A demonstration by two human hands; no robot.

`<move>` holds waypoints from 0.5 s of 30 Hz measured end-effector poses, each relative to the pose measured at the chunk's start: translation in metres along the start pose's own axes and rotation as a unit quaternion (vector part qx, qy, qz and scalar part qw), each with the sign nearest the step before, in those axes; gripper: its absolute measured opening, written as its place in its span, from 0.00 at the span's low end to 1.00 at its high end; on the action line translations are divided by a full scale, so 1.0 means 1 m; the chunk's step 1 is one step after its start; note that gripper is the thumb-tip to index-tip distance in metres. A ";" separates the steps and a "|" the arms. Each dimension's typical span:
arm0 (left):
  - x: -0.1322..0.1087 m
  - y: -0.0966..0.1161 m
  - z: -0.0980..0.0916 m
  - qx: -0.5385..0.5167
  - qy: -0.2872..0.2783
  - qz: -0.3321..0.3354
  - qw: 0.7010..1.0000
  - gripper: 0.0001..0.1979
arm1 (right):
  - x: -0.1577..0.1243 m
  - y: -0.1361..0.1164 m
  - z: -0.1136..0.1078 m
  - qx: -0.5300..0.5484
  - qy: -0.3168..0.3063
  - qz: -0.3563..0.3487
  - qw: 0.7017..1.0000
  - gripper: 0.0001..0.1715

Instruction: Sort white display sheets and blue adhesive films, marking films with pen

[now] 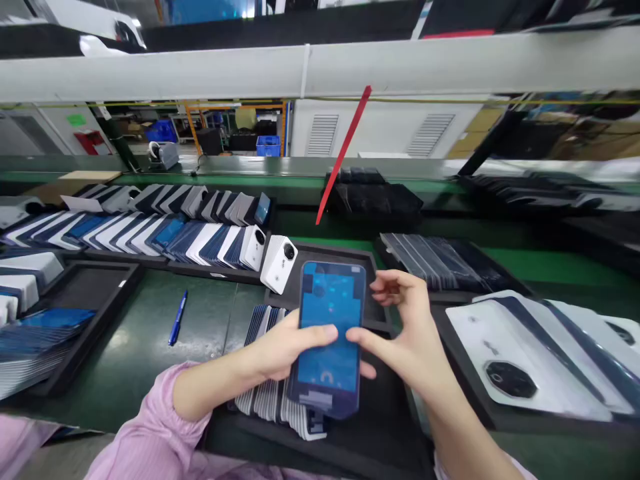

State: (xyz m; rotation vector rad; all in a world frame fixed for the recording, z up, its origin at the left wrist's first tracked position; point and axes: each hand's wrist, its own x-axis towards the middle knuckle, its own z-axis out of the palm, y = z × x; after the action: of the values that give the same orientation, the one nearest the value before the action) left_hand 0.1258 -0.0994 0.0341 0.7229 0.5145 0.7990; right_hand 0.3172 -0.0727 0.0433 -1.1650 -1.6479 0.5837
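Gripping a phone-shaped piece with a blue front point(330, 300), the person's left hand point(285, 343) has its thumb laid across the face, with fingertips showing past the far edge. From where I stand, the piece is held up over a dark tray point(387, 417), partly covering a stack of thin pieces point(263, 400) that fans out beneath that hand. The right hand point(413, 333) looks loose, its thumb and bent fingers well parted with nothing pinched between them; the thumb tip reaches to the piece's right side, though I can't tell whether it presses. I'd judge the work to be midway: this one piece is in hand and not set down, while the stack below has plenty in it. A white piece with a round black camera patch point(276, 270) stands just beside the end of a long row of white and dark blue pieces point(145, 233). Which of these are finished and which are waiting, I couldn't say. Off to the right, more white pieces point(500, 343) lie overlapped, near a batch of dark thin pieces point(435, 260), and a blue pen point(179, 318) lies well apart from both hands
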 end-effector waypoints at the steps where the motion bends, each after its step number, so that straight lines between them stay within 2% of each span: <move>1: -0.002 -0.001 0.003 -0.002 -0.022 -0.012 1.000 0.31 | -0.002 -0.001 -0.001 0.019 -0.020 -0.001 1.000 0.47; 2: -0.003 -0.002 0.006 -0.003 -0.034 -0.015 0.999 0.31 | -0.005 -0.003 -0.001 0.049 -0.056 0.009 0.997 0.47; 4: -0.005 -0.003 0.010 -0.001 -0.030 -0.012 0.999 0.31 | -0.009 -0.007 0.001 0.115 -0.123 0.041 0.985 0.40; 6: -0.006 -0.004 0.011 0.002 -0.018 -0.009 1.000 0.33 | -0.011 -0.009 0.004 0.165 -0.150 0.062 0.973 0.35; 13: -0.007 -0.005 0.008 0.013 0.056 0.035 0.998 0.37 | -0.009 -0.008 0.007 0.179 -0.120 0.047 0.975 0.36; 15: -0.007 -0.005 0.008 0.002 0.061 0.034 0.998 0.37 | -0.008 -0.009 0.007 0.177 -0.114 0.046 0.977 0.36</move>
State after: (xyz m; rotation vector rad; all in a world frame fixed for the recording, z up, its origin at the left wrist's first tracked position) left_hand 0.1292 -0.1106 0.0372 0.7020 0.6041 0.9104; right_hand 0.3073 -0.0830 0.0443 -0.9413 -1.6005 1.0576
